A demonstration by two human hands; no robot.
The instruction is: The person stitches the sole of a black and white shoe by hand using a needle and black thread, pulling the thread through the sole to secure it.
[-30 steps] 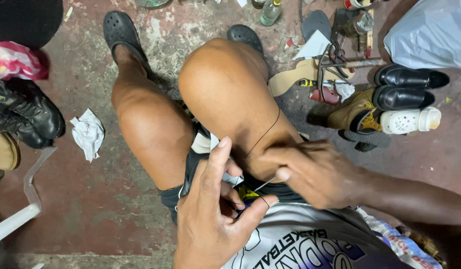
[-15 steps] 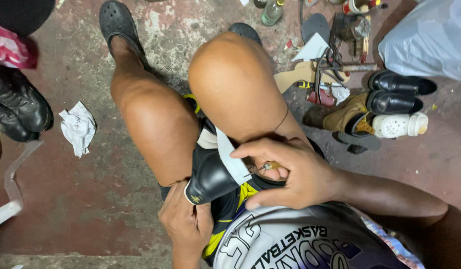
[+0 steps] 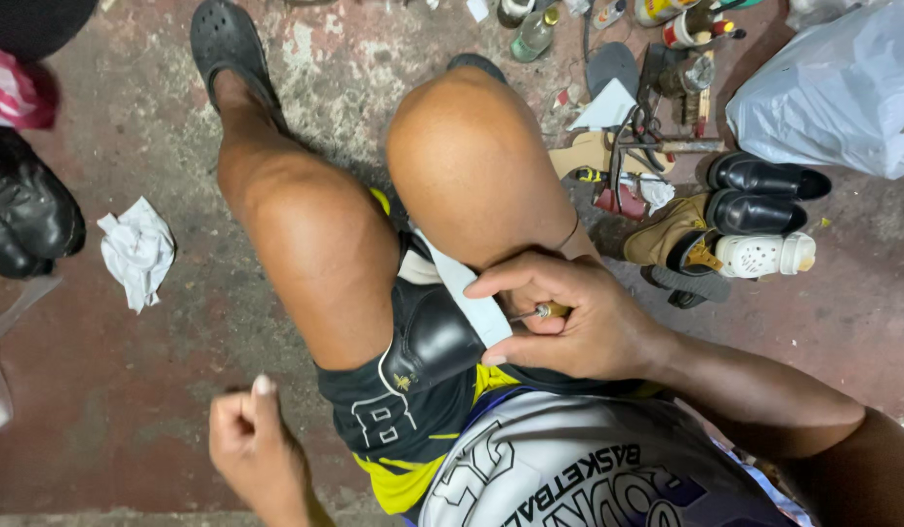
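A black shoe [image 3: 431,340] with a white sole edge [image 3: 472,293] is wedged in my lap between my bare knees. My right hand [image 3: 579,322] rests on the shoe's sole, its fingers closed around a small tool with a brass-coloured handle [image 3: 548,310] whose tip points at the sole. My left hand [image 3: 257,449] is off the shoe at the lower left, above the floor, clenched in a fist with the thumb up. I cannot make out anything in that fist.
A crumpled white cloth [image 3: 138,252] lies on the stained floor at left, near black boots [image 3: 27,215]. At right stand black dress shoes [image 3: 764,181], a tan boot [image 3: 672,234], a white clog [image 3: 764,256], a white plastic bag [image 3: 833,88], bottles [image 3: 530,34] and hand tools [image 3: 657,146].
My left hand let go of the shoe's underside and drew away to the lower left as a fist. My right hand stayed on the sole with the tool.
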